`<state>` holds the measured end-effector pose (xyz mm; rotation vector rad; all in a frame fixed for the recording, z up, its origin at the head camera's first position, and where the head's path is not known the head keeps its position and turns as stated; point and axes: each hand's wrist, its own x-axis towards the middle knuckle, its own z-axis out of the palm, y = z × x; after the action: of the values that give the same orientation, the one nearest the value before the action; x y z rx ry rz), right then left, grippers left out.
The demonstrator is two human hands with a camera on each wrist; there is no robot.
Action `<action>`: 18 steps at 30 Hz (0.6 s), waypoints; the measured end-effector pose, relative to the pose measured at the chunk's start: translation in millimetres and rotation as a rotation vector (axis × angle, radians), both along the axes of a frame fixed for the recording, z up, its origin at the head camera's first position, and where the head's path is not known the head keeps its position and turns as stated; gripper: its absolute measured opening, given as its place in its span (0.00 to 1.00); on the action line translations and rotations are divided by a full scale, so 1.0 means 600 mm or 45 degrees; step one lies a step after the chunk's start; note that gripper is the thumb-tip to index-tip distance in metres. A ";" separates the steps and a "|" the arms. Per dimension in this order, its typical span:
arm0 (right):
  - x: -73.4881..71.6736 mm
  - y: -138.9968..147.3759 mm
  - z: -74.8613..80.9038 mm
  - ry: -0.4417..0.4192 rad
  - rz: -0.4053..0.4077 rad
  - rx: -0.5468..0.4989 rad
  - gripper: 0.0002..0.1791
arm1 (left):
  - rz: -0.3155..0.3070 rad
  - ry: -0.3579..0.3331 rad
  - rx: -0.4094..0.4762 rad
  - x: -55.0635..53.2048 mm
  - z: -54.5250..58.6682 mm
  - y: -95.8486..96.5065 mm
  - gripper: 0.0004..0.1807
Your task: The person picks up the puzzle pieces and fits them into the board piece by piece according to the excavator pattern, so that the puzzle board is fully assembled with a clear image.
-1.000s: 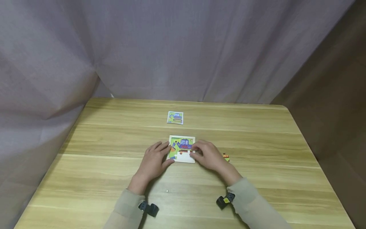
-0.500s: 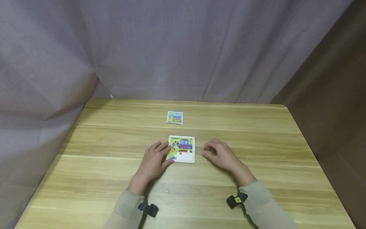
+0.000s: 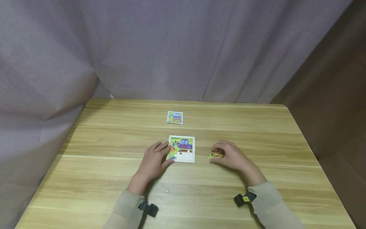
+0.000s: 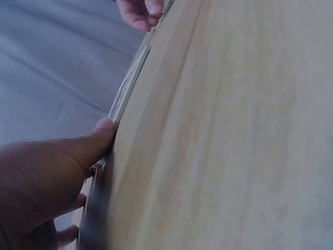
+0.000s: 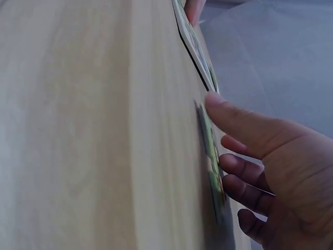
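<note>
A square jigsaw puzzle board (image 3: 193, 157) with a pale rim lies mid-table, showing a blue digger picture with a bare white area at its lower right. My left hand (image 3: 154, 160) holds the board's left side, fingers on the left rim and thumb at the near corner. In the left wrist view that thumb (image 4: 96, 143) touches the board's edge. To the board's right, my right hand (image 3: 231, 156) is over green, red and yellow puzzle pieces (image 3: 216, 155) on the table. The right wrist view shows its fingers (image 5: 244, 174) bent beside the pieces, the thumb apart from them.
A small picture card (image 3: 174, 117) with the same digger lies behind the board. A tiny pale speck (image 3: 167, 191) sits on the wooden table (image 3: 114, 127) near the front. Grey curtains (image 3: 183, 51) hang behind and beside it.
My right hand has left the board's right edge and moved right to the loose pieces, its thumb and fingers parting. The left hand stays on the board.
</note>
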<state>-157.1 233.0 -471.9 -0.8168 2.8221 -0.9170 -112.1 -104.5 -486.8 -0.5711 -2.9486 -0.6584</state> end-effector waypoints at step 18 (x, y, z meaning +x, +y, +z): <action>-0.001 0.005 0.009 -0.047 0.011 0.074 0.17 | 0.006 0.010 -0.003 0.000 -0.002 -0.004 0.32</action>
<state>-157.8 236.0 -466.6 -0.7966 2.7969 -0.8362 -112.3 -107.0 -487.9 -0.5658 -2.9428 -0.6513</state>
